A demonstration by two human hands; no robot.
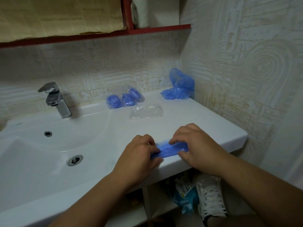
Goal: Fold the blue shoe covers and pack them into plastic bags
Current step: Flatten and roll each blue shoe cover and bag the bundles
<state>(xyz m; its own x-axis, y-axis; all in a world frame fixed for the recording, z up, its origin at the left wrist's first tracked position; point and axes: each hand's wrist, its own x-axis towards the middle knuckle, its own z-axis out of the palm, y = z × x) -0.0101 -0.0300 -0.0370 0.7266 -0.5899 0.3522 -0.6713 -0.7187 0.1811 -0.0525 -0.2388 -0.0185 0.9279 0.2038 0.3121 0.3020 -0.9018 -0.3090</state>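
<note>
Left hand and right hand, lower centre, pinch a folded blue shoe cover by its ends, fingers curled, on the sink counter. At centre, filled plastic bags hold folded covers. Just right of them lie empty bags, and further right a loose cover pile.

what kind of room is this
Most likely a bathroom: a white ceramic sink with a chrome tap, embossed wall tiles, and what looks like a paper roll on the red shelf. The left hand and right hand pinch a blue shoe cover.
</note>
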